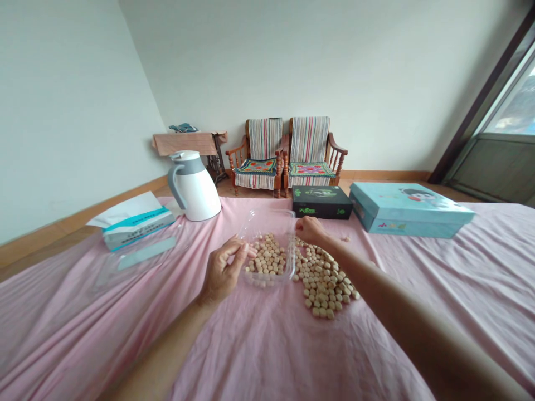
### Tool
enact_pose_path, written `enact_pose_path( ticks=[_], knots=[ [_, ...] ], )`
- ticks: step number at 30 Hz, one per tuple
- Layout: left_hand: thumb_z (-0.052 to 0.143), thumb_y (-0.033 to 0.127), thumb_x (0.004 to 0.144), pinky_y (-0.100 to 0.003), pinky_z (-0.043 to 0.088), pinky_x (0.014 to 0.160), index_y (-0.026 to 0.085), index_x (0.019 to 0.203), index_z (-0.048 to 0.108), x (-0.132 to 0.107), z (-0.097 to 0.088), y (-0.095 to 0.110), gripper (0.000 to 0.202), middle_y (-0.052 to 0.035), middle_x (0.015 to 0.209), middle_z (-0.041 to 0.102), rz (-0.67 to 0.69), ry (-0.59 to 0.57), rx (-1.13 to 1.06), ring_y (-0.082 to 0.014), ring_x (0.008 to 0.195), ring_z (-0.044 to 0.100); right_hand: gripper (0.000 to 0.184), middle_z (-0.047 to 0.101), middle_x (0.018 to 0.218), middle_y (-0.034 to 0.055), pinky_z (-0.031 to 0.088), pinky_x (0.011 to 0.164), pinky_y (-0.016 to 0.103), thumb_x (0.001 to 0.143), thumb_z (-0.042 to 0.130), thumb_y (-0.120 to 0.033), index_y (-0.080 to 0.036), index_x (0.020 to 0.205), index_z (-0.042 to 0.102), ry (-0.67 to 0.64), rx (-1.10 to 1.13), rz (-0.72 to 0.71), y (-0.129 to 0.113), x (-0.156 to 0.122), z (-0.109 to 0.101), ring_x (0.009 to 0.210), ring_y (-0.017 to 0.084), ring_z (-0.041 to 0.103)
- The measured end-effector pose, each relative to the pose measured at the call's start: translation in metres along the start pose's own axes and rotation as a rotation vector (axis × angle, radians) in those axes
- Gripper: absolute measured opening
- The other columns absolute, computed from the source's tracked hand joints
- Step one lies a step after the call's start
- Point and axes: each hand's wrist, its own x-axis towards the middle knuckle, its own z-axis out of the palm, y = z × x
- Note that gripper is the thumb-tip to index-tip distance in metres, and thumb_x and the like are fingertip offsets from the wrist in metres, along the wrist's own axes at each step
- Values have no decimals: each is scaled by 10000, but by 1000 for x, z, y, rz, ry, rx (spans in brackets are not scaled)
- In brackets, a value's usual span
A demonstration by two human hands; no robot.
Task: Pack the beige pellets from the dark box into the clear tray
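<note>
One hand, your left hand [222,268], pinches the left edge of the clear tray [291,266]; your right hand [310,229] curls by its far right corner, its grip impossible to tell; beige pieces [270,256] lie inside, more heaped just right on the pink cloth [259,356]

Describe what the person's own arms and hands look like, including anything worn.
The left forearm and right forearm are bare, tapering toward the wrists, with no sleeves in view. The left hand and right hand are ungloved; rings are too small to tell.
</note>
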Motion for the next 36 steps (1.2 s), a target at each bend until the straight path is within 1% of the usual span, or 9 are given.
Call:
enact_pose_path(
  ticks=[4, 8, 12, 16, 21, 25, 27, 31, 36],
  knots=[
    [469, 332, 913, -379, 346, 1067, 195, 750, 701, -2, -1, 0, 314, -23, 836, 722, -8, -4, 22, -178, 862, 651, 176, 722, 748, 107, 392, 591, 221, 647, 587, -126, -131, 732, 741, -8, 3, 34, -3, 10, 14, 751, 204, 663],
    [461, 343, 913, -381, 350, 1061, 195, 740, 698, -2, -1, 1, 329, -23, 816, 722, -14, -3, 36, -178, 853, 650, 157, 716, 773, 94, 408, 625, 217, 658, 585, -129, -131, 735, 722, 44, 16, 78, 0, 10, 13, 772, 190, 651],
    [457, 350, 911, -380, 355, 1059, 197, 731, 694, -2, 0, 3, 335, -25, 811, 719, -19, -2, 37, -185, 861, 647, 213, 705, 853, 74, 442, 703, 235, 720, 522, -162, -145, 841, 696, 288, 135, 99, 2, 1, -7, 781, 163, 629],
    [463, 370, 906, -380, 354, 1065, 197, 730, 691, -1, 0, 2, 335, -31, 822, 716, -30, -1, 39, -195, 875, 643, 169, 683, 761, 34, 466, 673, 245, 711, 548, -204, -157, 814, 673, 457, 434, -98, -11, -10, -30, 669, 133, 605],
    [460, 354, 914, -362, 339, 1068, 194, 692, 685, -1, 1, -1, 354, -16, 758, 706, -9, -1, 71, -175, 809, 645, 223, 696, 760, 27, 473, 656, 238, 766, 566, -299, -160, 890, 690, 330, 618, -267, -29, -15, -39, 653, 121, 615],
    [454, 343, 918, -360, 339, 1067, 194, 696, 688, -1, 1, -2, 356, -12, 754, 705, 10, -4, 84, -169, 798, 642, 228, 700, 722, 33, 463, 668, 243, 786, 521, -251, -157, 860, 715, 402, 492, -38, -15, -9, -33, 672, 143, 630],
    [453, 345, 919, -359, 341, 1065, 194, 687, 685, -1, 1, -2, 361, -17, 757, 707, 13, -4, 87, -170, 802, 642, 225, 711, 762, 40, 455, 689, 236, 747, 533, -187, -157, 852, 730, 316, 362, 28, -6, -5, -25, 726, 154, 639],
    [458, 339, 917, -363, 353, 1055, 196, 688, 685, -2, 0, 0, 353, -21, 773, 714, 16, -9, 90, -165, 785, 638, 208, 693, 692, 22, 435, 656, 211, 639, 578, -111, -147, 754, 747, 46, 222, -13, 0, 3, -3, 718, 158, 625],
    [457, 344, 916, -369, 357, 1051, 197, 674, 680, -2, -1, 2, 360, -19, 770, 714, 8, -20, 100, -169, 779, 639, 160, 620, 554, 0, 394, 542, 193, 594, 604, -142, -102, 670, 738, -48, 239, -24, -5, 16, 16, 596, 139, 571]
  ],
)
